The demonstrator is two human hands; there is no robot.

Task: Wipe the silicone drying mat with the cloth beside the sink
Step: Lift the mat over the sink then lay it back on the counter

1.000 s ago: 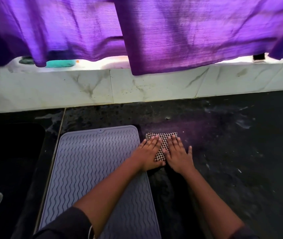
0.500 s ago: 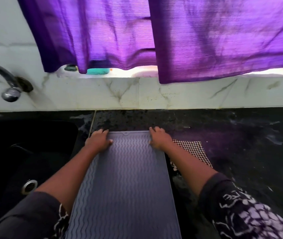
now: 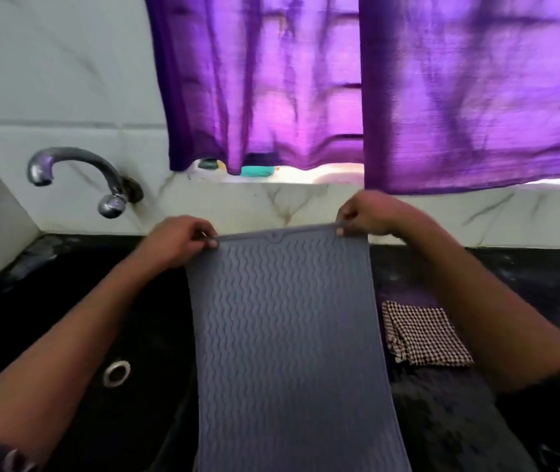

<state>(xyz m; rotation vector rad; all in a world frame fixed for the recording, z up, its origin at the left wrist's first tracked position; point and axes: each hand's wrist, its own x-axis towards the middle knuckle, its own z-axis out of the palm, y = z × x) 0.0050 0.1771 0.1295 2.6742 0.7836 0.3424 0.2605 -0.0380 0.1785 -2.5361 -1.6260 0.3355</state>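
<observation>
Past the tap (image 3: pixel 77 172) and black sink (image 3: pixel 67 318), our left grip (image 3: pixel 180 241) pinches the far left corner of the grey silicone drying mat (image 3: pixel 289 335), whose far edge is raised between both grips; our right grip (image 3: pixel 367 214) pinches the far right corner. The checked cloth (image 3: pixel 425 335) lies folded on the bench (image 3: pixel 527 274), just right of the mat.

I saw a purple curtain (image 3: pixel 306 80) glowing with window light. The wall (image 3: pixel 50 63) was white marble. A shiny tap (image 3: pixel 77 165) curved over the black sink (image 3: pixel 50 301), next to a dark counter (image 3: pixel 527 284).
</observation>
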